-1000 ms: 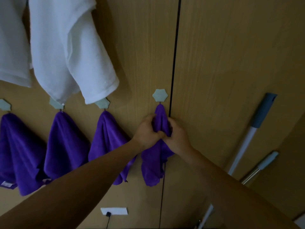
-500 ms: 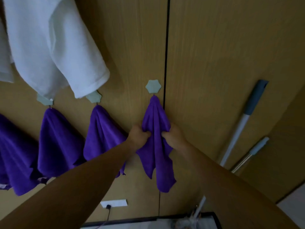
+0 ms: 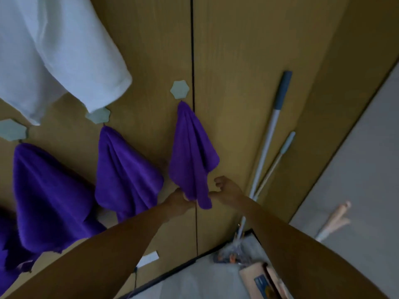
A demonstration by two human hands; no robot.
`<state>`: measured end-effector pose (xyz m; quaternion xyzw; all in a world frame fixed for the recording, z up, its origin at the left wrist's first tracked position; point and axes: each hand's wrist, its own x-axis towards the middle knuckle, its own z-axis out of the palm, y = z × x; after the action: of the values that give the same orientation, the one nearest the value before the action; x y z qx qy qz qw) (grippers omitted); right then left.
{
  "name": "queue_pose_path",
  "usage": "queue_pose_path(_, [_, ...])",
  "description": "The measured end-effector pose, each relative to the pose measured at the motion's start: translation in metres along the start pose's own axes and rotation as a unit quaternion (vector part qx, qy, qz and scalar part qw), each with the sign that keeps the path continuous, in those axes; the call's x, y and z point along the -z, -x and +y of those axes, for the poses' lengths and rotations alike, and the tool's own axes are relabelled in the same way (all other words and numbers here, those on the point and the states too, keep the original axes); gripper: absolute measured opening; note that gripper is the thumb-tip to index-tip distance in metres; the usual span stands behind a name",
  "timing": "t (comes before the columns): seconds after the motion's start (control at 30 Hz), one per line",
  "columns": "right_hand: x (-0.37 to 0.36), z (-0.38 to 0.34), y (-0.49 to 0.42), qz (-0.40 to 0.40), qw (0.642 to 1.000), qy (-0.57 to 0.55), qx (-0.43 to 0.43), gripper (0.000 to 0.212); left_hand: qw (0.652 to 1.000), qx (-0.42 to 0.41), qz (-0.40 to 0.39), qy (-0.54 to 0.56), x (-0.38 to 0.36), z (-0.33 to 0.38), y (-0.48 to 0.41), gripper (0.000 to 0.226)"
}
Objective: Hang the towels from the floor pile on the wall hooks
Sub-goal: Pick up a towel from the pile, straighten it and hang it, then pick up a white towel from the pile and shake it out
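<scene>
On the wooden wall, the rightmost purple towel [image 3: 191, 152] hung from its hexagonal hook [image 3: 179, 90], which sat just left of the panel seam. My left hand [image 3: 178, 202] touched the towel's lower edge. Its fingertips sat behind the cloth, so I couldn't tell if they were clamped. My right hand [image 3: 227, 189] was just beside the towel's tip, fingers loosely curled, gripping nothing. More purple towels [image 3: 127, 169] hung to the left under a white towel [image 3: 64, 50]. Mop poles [image 3: 267, 139] leaned at right.

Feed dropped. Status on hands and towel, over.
Purple towel hangs on hexagonal hook. Left hand at its lower edge, grip unclear. Right hand loosely curled beside it.
</scene>
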<state>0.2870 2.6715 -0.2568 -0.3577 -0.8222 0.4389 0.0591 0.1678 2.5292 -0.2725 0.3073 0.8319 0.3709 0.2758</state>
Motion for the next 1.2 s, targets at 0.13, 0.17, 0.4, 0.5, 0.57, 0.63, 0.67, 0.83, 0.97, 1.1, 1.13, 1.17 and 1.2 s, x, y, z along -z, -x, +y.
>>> queue_pose_path(0.13, [-0.014, 0.012, 0.064, 0.050, 0.997, -0.013, -0.054, 0.066, 0.977, -0.075, -0.129, -0.150, -0.001, -0.007, 0.021, 0.055])
queue_pose_path(0.17, [-0.016, 0.016, 0.081, 0.061, 0.995, -0.023, -0.069, 0.067, 0.970, -0.097, -0.147, -0.168, -0.004, -0.006, 0.027, 0.060])
queue_pose_path(0.4, [-0.018, 0.065, 0.231, 0.178, 0.967, -0.020, -0.182, 0.057, 0.900, -0.196, -0.260, -0.289, -0.065, 0.029, 0.100, 0.066])
queue_pose_path(0.5, [-0.016, 0.095, 0.311, 0.233, 0.941, -0.036, -0.242, 0.063, 0.858, -0.256, -0.323, -0.306, -0.110, 0.051, 0.142, 0.071])
queue_pose_path(0.57, [-0.017, 0.112, 0.369, 0.271, 0.919, -0.047, -0.281, 0.066, 0.832, -0.284, -0.357, -0.315, -0.143, 0.066, 0.178, 0.072])
queue_pose_path(0.63, [-0.022, 0.128, 0.432, 0.310, 0.894, -0.065, -0.317, 0.064, 0.794, -0.325, -0.387, -0.338, -0.177, 0.080, 0.222, 0.066])
queue_pose_path(0.67, [-0.026, 0.134, 0.466, 0.330, 0.879, -0.078, -0.335, 0.064, 0.772, -0.346, -0.395, -0.357, -0.193, 0.087, 0.249, 0.063])
queue_pose_path(0.83, [-0.070, 0.155, 0.652, 0.426, 0.795, -0.106, -0.418, 0.053, 0.669, -0.440, -0.440, -0.407, -0.268, 0.096, 0.412, 0.071])
queue_pose_path(0.97, [-0.129, 0.160, 0.803, 0.478, 0.714, -0.128, -0.496, 0.054, 0.585, -0.500, -0.495, -0.404, -0.313, 0.068, 0.560, 0.063])
queue_pose_path(1.1, [-0.188, 0.162, 0.927, 0.516, 0.624, -0.173, -0.561, 0.056, 0.481, -0.560, -0.525, -0.422, -0.344, 0.033, 0.689, 0.079])
queue_pose_path(1.13, [-0.201, 0.162, 0.951, 0.526, 0.603, -0.185, -0.571, 0.055, 0.454, -0.568, -0.534, -0.432, -0.349, 0.025, 0.715, 0.083])
queue_pose_path(1.17, [-0.216, 0.161, 0.973, 0.535, 0.585, -0.197, -0.578, 0.055, 0.426, -0.574, -0.543, -0.440, -0.356, 0.016, 0.740, 0.084])
queue_pose_path(1.2, [-0.231, 0.160, 0.992, 0.543, 0.567, -0.210, -0.583, 0.055, 0.400, -0.579, -0.551, -0.448, -0.362, 0.008, 0.762, 0.084])
